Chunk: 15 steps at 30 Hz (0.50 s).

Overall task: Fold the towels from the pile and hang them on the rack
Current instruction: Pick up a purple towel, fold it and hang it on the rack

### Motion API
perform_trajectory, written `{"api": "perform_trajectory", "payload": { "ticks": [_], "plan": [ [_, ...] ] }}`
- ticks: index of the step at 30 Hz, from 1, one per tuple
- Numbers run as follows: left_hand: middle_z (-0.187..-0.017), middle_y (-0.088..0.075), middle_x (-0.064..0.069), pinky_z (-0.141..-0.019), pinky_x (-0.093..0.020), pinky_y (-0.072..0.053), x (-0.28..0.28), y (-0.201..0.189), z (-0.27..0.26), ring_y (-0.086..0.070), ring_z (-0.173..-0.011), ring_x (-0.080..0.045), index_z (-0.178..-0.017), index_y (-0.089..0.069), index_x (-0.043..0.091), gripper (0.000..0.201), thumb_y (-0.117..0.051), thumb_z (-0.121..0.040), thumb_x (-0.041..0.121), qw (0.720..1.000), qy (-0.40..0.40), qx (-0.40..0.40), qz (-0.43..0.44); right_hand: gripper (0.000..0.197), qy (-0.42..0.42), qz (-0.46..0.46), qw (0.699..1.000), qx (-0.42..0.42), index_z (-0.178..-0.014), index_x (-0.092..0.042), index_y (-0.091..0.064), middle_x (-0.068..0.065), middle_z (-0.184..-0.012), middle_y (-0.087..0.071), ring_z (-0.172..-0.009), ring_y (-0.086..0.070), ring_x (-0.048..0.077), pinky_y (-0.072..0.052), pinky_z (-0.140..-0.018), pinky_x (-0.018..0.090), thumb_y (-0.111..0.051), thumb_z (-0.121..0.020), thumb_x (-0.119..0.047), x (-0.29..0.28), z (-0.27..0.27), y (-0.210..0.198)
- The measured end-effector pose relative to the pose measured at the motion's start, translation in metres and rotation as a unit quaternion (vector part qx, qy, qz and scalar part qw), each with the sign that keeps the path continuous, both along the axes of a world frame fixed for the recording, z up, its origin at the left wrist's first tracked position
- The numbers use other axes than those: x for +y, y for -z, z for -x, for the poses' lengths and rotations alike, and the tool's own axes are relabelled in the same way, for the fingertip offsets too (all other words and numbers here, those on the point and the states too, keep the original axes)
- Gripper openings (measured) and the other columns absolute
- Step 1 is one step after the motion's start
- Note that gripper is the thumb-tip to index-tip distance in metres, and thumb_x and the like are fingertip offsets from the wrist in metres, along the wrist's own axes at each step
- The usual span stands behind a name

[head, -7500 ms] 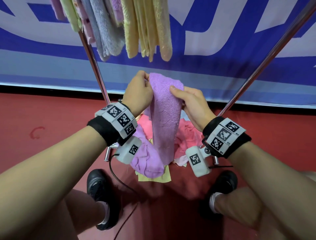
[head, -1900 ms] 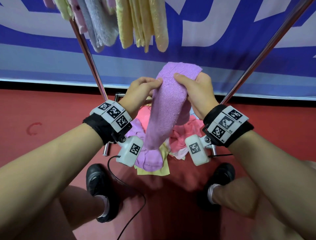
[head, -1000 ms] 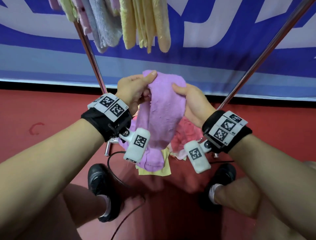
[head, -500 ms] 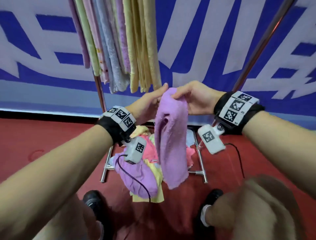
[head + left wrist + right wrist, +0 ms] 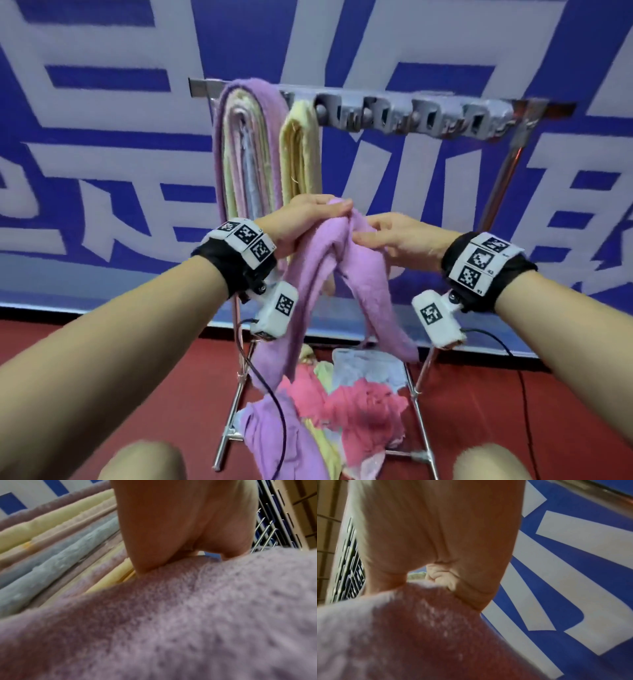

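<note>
Raised since half a second ago: both hands and the purple towel now sit higher against the rack, whose top bar has come into view.

Nearest the camera, the pile of pink, purple, yellow and pale towels lies on the red floor between the rack's legs. Above the pile, the left hand and right hand each pinch the top fold of the purple towel, fingers curled onto the cloth; its two halves drape down on either side, ends hanging above the pile. Behind the hands, folded towels hang over the left part of the rack, purple outermost, a yellow one just to their right; the rest of the bar is bare. Beyond the rack stands a blue-and-white banner.
</note>
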<state>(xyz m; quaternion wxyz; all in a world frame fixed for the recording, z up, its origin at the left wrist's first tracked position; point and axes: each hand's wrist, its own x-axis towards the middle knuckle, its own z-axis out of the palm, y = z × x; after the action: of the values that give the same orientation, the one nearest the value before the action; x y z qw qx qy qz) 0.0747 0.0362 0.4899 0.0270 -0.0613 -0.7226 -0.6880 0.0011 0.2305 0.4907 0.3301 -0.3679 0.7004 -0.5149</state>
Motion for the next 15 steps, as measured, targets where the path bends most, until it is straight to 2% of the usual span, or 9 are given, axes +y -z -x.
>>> {"api": "perform_trajectory", "payload": {
  "ticks": [2,4,5,7,9,12,14,15],
  "plan": [
    [-0.103,-0.067,-0.021,-0.082,-0.034,-0.054,-0.007,-0.023,-0.001,-0.064,-0.09,-0.027,-0.108,-0.066,0.002,0.032,-0.063,-0.094,0.032,0.999,0.009,-0.012,0.031,0.017,0.018,0.016,1.0,0.01,-0.111,-0.006,-0.068,0.006,-0.094,-0.074,-0.081,-0.067,0.018,-0.054,-0.067,0.026,-0.058,-0.102,-0.016,-0.007,0.006,-0.013],
    [-0.102,-0.07,-0.017,-0.077,-0.029,-0.055,-0.013,-0.046,-0.002,-0.065,-0.089,-0.024,-0.11,-0.067,0.0,0.037,-0.061,-0.096,0.033,0.999,0.012,-0.017,0.05,0.019,0.035,0.046,0.998,-0.007,-0.113,0.0,-0.067,0.01,-0.096,-0.071,-0.086,-0.062,0.024,-0.053,-0.071,0.026,-0.059,-0.101,-0.013,-0.011,0.008,-0.031],
    [-0.097,-0.072,-0.013,-0.072,-0.027,-0.055,-0.015,-0.056,-0.003,-0.066,-0.084,-0.021,-0.107,-0.067,0.001,0.034,-0.059,-0.097,0.033,0.998,0.008,-0.013,0.058,0.018,0.036,0.059,0.997,-0.017,-0.108,0.001,-0.065,0.009,-0.087,-0.071,-0.078,-0.062,0.022,-0.051,-0.065,0.024,-0.059,-0.101,-0.014,-0.012,0.006,-0.039],
    [-0.088,-0.072,-0.008,-0.07,-0.026,-0.053,-0.019,-0.078,-0.002,-0.065,-0.079,-0.017,-0.099,-0.068,0.004,0.03,-0.055,-0.101,0.031,0.998,-0.003,-0.003,0.058,0.023,0.035,0.066,0.997,-0.032,-0.088,-0.006,-0.058,-0.003,-0.057,-0.062,-0.048,-0.056,0.009,-0.047,-0.046,0.019,-0.053,-0.101,-0.024,-0.014,0.001,-0.054],
    [-0.086,-0.066,-0.01,-0.073,-0.029,-0.052,-0.025,-0.097,0.003,-0.061,-0.081,-0.02,-0.094,-0.064,0.007,0.027,-0.058,-0.1,0.032,0.999,-0.023,0.001,0.027,0.031,0.017,0.078,0.996,-0.033,-0.082,-0.009,-0.055,-0.009,-0.049,-0.058,-0.041,-0.053,0.001,-0.044,-0.042,0.015,-0.046,-0.103,-0.03,-0.018,0.003,-0.06],
    [-0.079,-0.064,-0.007,-0.069,-0.029,-0.051,-0.029,-0.119,0.007,-0.06,-0.077,-0.019,-0.089,-0.063,0.01,0.027,-0.064,-0.097,0.036,0.997,-0.077,0.003,0.024,0.026,0.008,0.079,0.997,-0.022,-0.086,-0.006,-0.059,-0.008,-0.053,-0.063,-0.045,-0.057,0.0,-0.047,-0.046,0.014,-0.058,-0.091,-0.032,-0.024,0.005,-0.062],
    [-0.078,-0.067,-0.006,-0.071,-0.03,-0.051,-0.03,-0.129,0.007,-0.063,-0.076,-0.019,-0.09,-0.066,0.006,0.028,-0.064,-0.097,0.034,0.993,-0.096,0.028,0.064,0.033,0.009,0.072,0.997,-0.018,-0.094,-0.006,-0.063,-0.005,-0.062,-0.067,-0.054,-0.062,0.006,-0.051,-0.051,0.017,-0.052,-0.097,-0.036,-0.027,0.013,-0.065],
    [-0.078,-0.069,-0.006,-0.071,-0.029,-0.053,-0.029,-0.133,0.006,-0.064,-0.075,-0.018,-0.088,-0.069,0.006,0.028,-0.063,-0.098,0.032,0.992,-0.094,0.036,0.08,0.041,0.0,0.074,0.997,-0.021,-0.102,-0.007,-0.065,-0.003,-0.073,-0.071,-0.063,-0.065,0.01,-0.054,-0.057,0.019,-0.049,-0.095,-0.044,-0.03,0.016,-0.068]
  ]
}}
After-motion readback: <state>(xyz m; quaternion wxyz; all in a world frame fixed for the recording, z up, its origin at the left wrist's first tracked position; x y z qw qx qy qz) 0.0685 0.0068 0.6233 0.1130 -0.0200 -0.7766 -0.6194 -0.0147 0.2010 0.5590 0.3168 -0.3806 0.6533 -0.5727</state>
